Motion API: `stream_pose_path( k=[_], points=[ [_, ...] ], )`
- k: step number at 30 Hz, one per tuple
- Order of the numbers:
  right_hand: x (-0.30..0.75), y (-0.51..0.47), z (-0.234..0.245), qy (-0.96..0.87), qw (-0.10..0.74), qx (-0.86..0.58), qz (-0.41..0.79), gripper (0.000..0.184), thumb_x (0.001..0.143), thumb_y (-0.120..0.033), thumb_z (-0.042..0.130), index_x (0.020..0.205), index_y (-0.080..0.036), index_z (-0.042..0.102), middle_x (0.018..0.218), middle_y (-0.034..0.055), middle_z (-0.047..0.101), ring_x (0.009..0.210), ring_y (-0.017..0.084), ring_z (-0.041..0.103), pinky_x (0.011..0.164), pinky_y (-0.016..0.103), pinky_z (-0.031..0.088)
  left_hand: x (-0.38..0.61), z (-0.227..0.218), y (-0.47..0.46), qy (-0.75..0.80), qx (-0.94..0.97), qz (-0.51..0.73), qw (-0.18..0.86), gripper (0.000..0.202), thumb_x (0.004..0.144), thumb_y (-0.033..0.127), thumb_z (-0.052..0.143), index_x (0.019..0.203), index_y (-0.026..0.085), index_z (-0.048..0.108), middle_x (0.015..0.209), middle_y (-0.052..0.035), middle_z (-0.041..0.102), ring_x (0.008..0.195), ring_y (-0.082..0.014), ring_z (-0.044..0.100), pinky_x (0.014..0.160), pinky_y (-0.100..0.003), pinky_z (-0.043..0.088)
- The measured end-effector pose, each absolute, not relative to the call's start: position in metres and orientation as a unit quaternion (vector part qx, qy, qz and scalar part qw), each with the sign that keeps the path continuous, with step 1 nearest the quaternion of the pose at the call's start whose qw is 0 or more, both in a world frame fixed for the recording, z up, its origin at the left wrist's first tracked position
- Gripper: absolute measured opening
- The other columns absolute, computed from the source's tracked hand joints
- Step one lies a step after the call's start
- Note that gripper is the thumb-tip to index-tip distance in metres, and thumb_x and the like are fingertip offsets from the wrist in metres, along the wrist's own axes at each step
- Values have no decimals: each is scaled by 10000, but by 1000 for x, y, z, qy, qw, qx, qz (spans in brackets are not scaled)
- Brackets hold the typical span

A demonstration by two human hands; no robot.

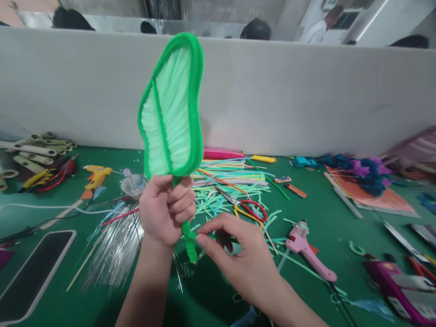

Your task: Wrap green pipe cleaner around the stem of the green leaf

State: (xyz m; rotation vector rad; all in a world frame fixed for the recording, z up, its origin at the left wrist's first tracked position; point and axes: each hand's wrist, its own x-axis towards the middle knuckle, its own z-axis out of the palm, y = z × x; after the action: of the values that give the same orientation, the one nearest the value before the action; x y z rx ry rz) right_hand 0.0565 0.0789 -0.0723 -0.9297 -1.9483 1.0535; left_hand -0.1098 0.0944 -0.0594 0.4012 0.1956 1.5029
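Clasping a wavy, plush leaf (172,113) by its stem (190,250) is the left hand (166,209); the right hand (240,254) pinches a fuzzy strip (194,235).

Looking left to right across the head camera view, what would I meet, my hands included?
Phone, yellow glue gun, left hand around the stem of the green leaf shape, right hand, pink glue gun, large purple item.

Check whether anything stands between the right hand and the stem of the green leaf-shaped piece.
Nothing visible does. The right hand pinches a green strip that meets the stem just below the left hand. The scissors lie beyond the right hand, out of the way.
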Motion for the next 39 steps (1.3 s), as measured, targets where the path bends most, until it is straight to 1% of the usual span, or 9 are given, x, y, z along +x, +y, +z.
stream_pose_path(
  k=[2,8,14,21,23,26,31,36,39],
  points=[
    [56,80,-71,-765,378,-356,381,30,853,-194,699,826,-205,700,737,-29,688,600,92,562,573,208,433,-107,-56,93,128,193,680,695,278,855,168,464,581,183,424,561,84,162,409,-56,98,308,-161,104],
    [59,83,-66,-793,385,-331,338,74,829,-112,684,807,-182,700,767,-6,688,642,96,594,628,202,463,-96,-47,90,217,216,678,668,298,875,143,415,579,169,441,550,75,222,440,-69,113,340,-157,173],
    [62,82,-68,-806,385,-336,299,75,857,-128,649,806,-162,692,779,20,689,701,120,639,671,226,472,-86,-45,90,262,239,683,639,364,913,144,355,558,169,432,552,56,264,448,-78,141,361,-172,198],
    [63,78,-69,-820,372,-353,255,111,889,-151,603,828,-149,695,783,44,676,679,138,614,620,251,440,-74,-45,89,319,270,695,585,387,948,158,401,561,164,407,588,41,293,488,-81,196,403,-195,208],
    [63,79,-67,-815,363,-361,271,110,880,-152,602,813,-150,689,785,41,674,679,136,608,620,251,434,-73,-45,88,321,282,690,584,381,951,159,412,570,163,412,598,37,301,499,-84,216,417,-199,223],
    [63,85,-62,-791,326,-378,352,79,842,-143,625,797,-164,687,753,8,675,642,115,588,601,228,428,-73,-44,87,320,286,679,595,377,945,158,411,567,165,409,598,35,296,504,-89,218,424,-205,231],
    [64,99,-65,-733,240,-380,511,124,847,-248,637,874,-179,737,691,-26,655,561,89,495,516,202,376,-75,-44,87,312,274,666,620,348,913,158,382,567,168,415,611,26,294,516,-99,213,427,-214,240],
    [69,108,-71,-719,222,-363,549,179,858,-306,646,862,-162,752,642,-27,600,539,84,394,496,220,317,-79,-46,89,301,263,669,627,297,876,134,408,581,163,435,637,20,298,534,-102,247,432,-208,267],
    [74,109,-68,-710,231,-353,564,134,839,-282,678,817,-163,736,655,-25,611,564,87,425,507,215,331,-83,-46,90,294,251,678,625,287,866,114,423,584,159,445,642,23,293,531,-98,247,424,-197,265]
  ],
)
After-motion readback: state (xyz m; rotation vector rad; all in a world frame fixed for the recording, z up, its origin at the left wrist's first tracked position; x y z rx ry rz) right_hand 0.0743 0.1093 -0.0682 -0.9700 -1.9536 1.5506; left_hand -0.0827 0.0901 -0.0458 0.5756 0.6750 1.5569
